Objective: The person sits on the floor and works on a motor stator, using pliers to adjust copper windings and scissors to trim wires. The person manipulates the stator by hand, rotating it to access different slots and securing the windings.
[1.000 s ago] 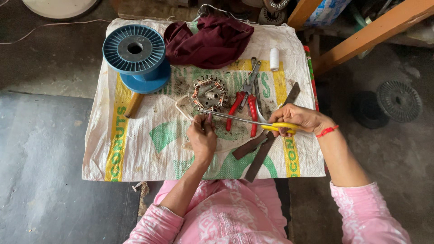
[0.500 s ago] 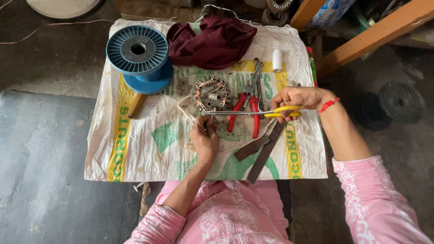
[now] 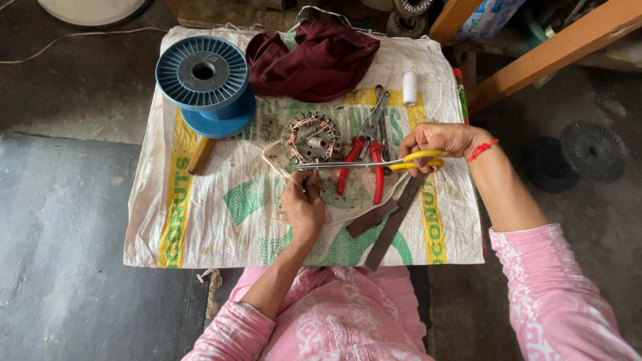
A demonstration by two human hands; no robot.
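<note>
The right hand [image 3: 438, 142] grips the long yellow-handled steel scissors [image 3: 364, 162], whose blades run horizontally leftward to the pale strip pinched by the left hand [image 3: 304, 204], just below the round copper-wound stator [image 3: 312, 138].

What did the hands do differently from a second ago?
The right hand lifted the yellow-handled scissors up and away from the body, so the blades now reach toward the round motor part. The left hand edged up too, still pinching something thin by the blade tips. The blue spool, maroon cloth and red pliers stayed put.
</note>
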